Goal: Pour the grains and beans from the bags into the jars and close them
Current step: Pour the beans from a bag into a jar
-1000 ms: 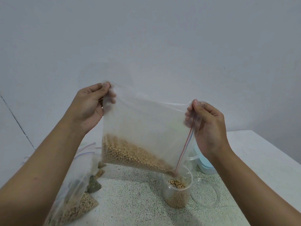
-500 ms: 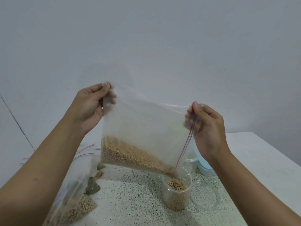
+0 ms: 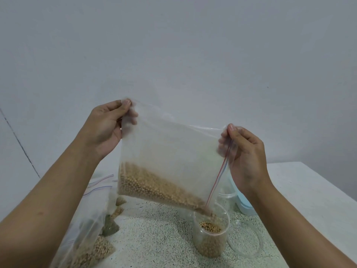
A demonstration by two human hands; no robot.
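the left grip (image 3: 105, 130) pinches one upper corner of the clear zip bag (image 3: 173, 149) between thumb and fingers and holds it high, while the right grip (image 3: 245, 159) pinches the opposite corner, by the red and blue zip strip, a little lower. that tilt looks deliberate: it sends the beans (image 3: 154, 188) sliding into the low corner by the open mouth, which hangs right over the jar (image 3: 211, 236). the corner works as a spout, so the stream is narrow enough for the jar's small opening. a few beans blur as they drop from that corner. the jar stands upright on the speckled surface (image 3: 154, 238) and looks well over half full. a good share of the beans sits in the bag, so the pour seems to be in hand rather than done. the clear lid (image 3: 259, 242) lies flat just beside the jar on its right, near enough to go on once the jar is filled. more bags (image 3: 87, 238) of grains lie at the left of the surface, well apart from the jar, likely waiting their turn. a pale blue container (image 3: 245, 207) stands behind the right wrist, partly hidden
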